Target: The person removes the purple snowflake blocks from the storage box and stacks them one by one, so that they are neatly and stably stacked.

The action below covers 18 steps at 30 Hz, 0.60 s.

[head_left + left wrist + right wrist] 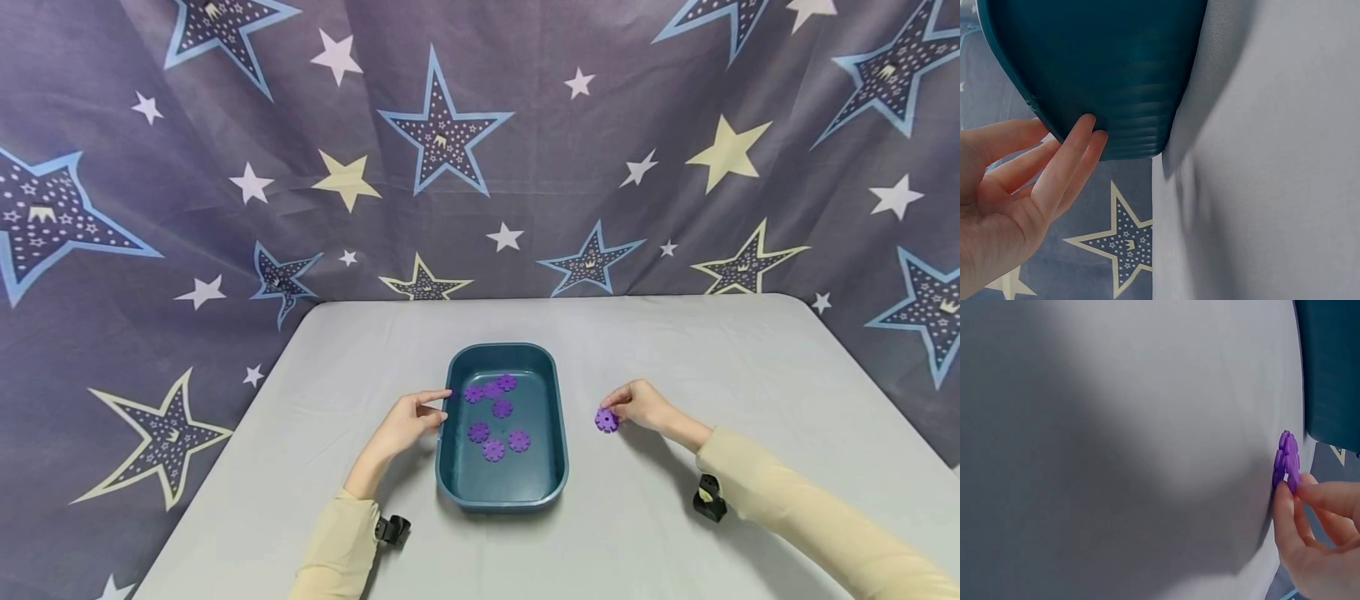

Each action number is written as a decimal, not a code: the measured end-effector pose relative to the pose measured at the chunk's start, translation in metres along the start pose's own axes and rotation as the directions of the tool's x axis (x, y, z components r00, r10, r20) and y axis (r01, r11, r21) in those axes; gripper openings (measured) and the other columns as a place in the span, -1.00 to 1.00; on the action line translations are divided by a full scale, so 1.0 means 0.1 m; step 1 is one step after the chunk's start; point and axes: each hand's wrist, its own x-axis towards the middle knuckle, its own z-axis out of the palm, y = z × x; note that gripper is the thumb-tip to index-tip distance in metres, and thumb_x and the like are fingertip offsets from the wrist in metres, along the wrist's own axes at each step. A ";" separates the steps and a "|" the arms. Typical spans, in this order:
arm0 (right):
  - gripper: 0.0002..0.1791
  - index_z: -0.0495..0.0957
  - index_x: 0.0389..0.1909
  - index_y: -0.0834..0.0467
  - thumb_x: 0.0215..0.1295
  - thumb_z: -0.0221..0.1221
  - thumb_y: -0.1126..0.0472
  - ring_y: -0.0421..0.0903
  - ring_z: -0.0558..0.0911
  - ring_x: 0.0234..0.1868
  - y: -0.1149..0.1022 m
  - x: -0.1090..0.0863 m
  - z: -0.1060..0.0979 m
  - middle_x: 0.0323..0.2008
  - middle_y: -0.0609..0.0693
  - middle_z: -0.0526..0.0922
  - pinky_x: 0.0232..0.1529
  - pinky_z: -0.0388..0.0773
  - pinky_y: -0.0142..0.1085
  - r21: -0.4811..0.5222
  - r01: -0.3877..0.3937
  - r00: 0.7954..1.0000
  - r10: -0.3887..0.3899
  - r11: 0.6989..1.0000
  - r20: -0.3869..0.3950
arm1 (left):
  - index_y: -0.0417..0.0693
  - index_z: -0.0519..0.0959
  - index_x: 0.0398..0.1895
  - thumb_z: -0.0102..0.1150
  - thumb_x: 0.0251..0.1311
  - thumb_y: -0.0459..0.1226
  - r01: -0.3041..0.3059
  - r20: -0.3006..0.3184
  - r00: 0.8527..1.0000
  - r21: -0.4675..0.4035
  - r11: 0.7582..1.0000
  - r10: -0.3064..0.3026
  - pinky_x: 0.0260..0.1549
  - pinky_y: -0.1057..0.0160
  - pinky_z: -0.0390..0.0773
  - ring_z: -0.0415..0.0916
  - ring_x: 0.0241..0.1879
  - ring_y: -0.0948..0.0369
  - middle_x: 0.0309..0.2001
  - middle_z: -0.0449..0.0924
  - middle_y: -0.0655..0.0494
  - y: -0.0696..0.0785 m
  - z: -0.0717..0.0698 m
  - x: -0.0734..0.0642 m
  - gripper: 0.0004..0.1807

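Note:
A purple notched plastic disc [607, 420] is pinched between the thumb and fingers of my right hand [637, 403], to the right of a teal tub [502, 505]. The right wrist view shows the disc [1286, 461] nearly edge-on, close over the tabletop, with two purple layers side by side. My left hand [401, 425] is at the tub's left side, its fingers nearly straight. In the left wrist view, fingertips [1088, 120] touch the tub's outer wall while other fingers reach the rim and are partly hidden behind it. Several more purple notched discs [493, 451] lie flat inside the tub.
A pale grey cloth covers the table [675, 350]. Behind it hangs a dark curtain [525, 175] with a star pattern, also along the left side. A small black device [708, 498] is strapped at each wrist over cream sleeves [810, 517].

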 end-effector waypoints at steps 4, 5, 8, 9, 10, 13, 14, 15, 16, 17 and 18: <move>-0.82 0.54 -0.35 0.53 0.04 0.01 0.58 -0.02 0.60 -0.47 0.00 0.00 0.01 -0.42 0.31 0.61 -0.48 0.58 -0.35 -0.023 0.002 1.000 -0.002 1.000 -0.006 | -0.42 0.36 0.08 0.01 0.09 -0.49 -0.011 0.009 1.000 -0.002 1.000 0.011 -0.29 0.06 0.57 0.54 -0.33 0.06 -0.20 0.51 -0.37 -0.01 0.00 0.00 -0.58; -0.82 0.54 -0.35 0.53 0.04 0.01 0.57 -0.02 0.59 -0.47 0.00 0.00 0.01 -0.42 0.31 0.61 -0.47 0.58 -0.35 -0.026 0.000 1.000 0.000 1.000 -0.006 | -0.42 0.35 0.08 0.01 0.09 -0.49 -0.014 0.011 1.000 -0.001 1.000 0.014 -0.29 0.06 0.57 0.53 -0.33 0.07 -0.20 0.51 -0.37 -0.01 0.00 0.00 -0.58; -0.82 0.55 -0.36 0.52 0.04 0.01 0.57 -0.04 0.58 -0.48 0.00 -0.01 0.01 -0.43 0.30 0.61 -0.49 0.57 -0.34 -0.039 0.005 1.000 -0.005 0.999 -0.006 | -0.41 0.36 0.08 0.02 0.09 -0.49 -0.009 0.010 1.000 -0.001 1.000 0.009 -0.29 0.07 0.57 0.53 -0.34 0.09 -0.21 0.52 -0.36 -0.01 0.00 0.00 -0.58; -0.82 0.55 -0.36 0.52 0.04 0.01 0.57 -0.05 0.58 -0.49 0.01 -0.01 0.01 -0.43 0.29 0.62 -0.51 0.56 -0.35 -0.042 0.008 1.000 -0.008 0.999 -0.005 | -0.41 0.36 0.08 0.02 0.09 -0.49 -0.007 0.009 1.000 -0.002 1.000 0.007 -0.29 0.07 0.57 0.53 -0.34 0.09 -0.21 0.52 -0.36 -0.01 0.00 0.00 -0.58; -0.83 0.55 -0.36 0.51 0.04 0.01 0.57 -0.07 0.56 -0.51 0.01 -0.01 0.01 -0.43 0.29 0.62 -0.53 0.54 -0.36 -0.044 0.012 1.000 -0.012 0.999 -0.005 | -0.41 0.37 0.08 0.02 0.09 -0.49 -0.007 0.008 1.000 -0.001 1.000 0.007 -0.29 0.08 0.57 0.53 -0.33 0.09 -0.21 0.52 -0.36 0.00 0.00 0.00 -0.58; -0.82 0.55 -0.36 0.51 0.03 0.01 0.57 -0.13 0.52 -0.55 0.03 -0.01 0.01 -0.44 0.27 0.62 -0.59 0.48 -0.42 -0.048 0.030 1.000 -0.030 0.998 0.000 | -0.40 0.38 0.07 0.03 0.08 -0.49 -0.001 -0.001 1.000 -0.001 1.000 0.001 -0.30 0.11 0.58 0.54 -0.33 0.07 -0.20 0.52 -0.35 0.01 0.00 0.00 -0.58; -0.82 0.55 -0.36 0.51 0.03 0.01 0.57 -0.15 0.50 -0.56 0.03 -0.01 0.00 -0.45 0.27 0.62 -0.61 0.45 -0.44 -0.050 0.037 0.999 -0.037 0.998 0.003 | -0.40 0.38 0.07 0.03 0.08 -0.49 0.000 -0.003 1.000 -0.001 1.000 0.000 -0.30 0.12 0.58 0.54 -0.33 0.06 -0.20 0.52 -0.35 0.01 0.00 0.00 -0.58; -0.82 0.55 -0.36 0.52 0.03 0.01 0.57 -0.17 0.48 -0.57 0.04 -0.01 0.00 -0.45 0.27 0.62 -0.62 0.43 -0.45 -0.051 0.044 0.999 -0.044 0.998 0.005 | -0.40 0.38 0.07 0.03 0.08 -0.49 0.001 -0.004 1.000 -0.001 1.000 -0.001 -0.31 0.12 0.58 0.54 -0.32 0.05 -0.20 0.52 -0.35 0.01 0.01 0.00 -0.58; -0.82 0.55 -0.36 0.52 0.02 0.01 0.57 -0.17 0.47 -0.57 0.04 -0.01 0.00 -0.45 0.27 0.62 -0.62 0.42 -0.46 -0.049 0.049 0.999 -0.049 0.998 0.008 | -0.40 0.37 0.07 0.03 0.08 -0.49 0.000 -0.004 1.000 -0.001 1.000 0.000 -0.31 0.12 0.58 0.54 -0.32 0.04 -0.20 0.52 -0.35 0.01 0.01 0.00 -0.58; -0.81 0.55 -0.36 0.52 0.01 0.00 0.58 -0.17 0.47 -0.58 0.04 -0.01 0.00 -0.45 0.27 0.62 -0.63 0.42 -0.46 -0.045 0.052 0.999 -0.052 0.998 0.008 | -0.41 0.37 0.07 0.03 0.09 -0.49 -0.001 -0.005 1.000 -0.003 1.000 0.001 -0.31 0.11 0.58 0.54 -0.32 0.03 -0.21 0.52 -0.36 0.02 0.00 0.00 -0.58; -0.81 0.54 -0.35 0.52 0.01 0.00 0.58 -0.16 0.47 -0.58 0.04 -0.01 -0.01 -0.45 0.28 0.62 -0.63 0.43 -0.45 -0.045 0.056 0.998 -0.055 0.997 0.009 | -0.41 0.37 0.07 0.03 0.09 -0.49 -0.002 -0.004 1.000 -0.007 1.000 0.002 -0.31 0.09 0.57 0.53 -0.32 0.02 -0.21 0.52 -0.36 0.02 0.00 0.00 -0.58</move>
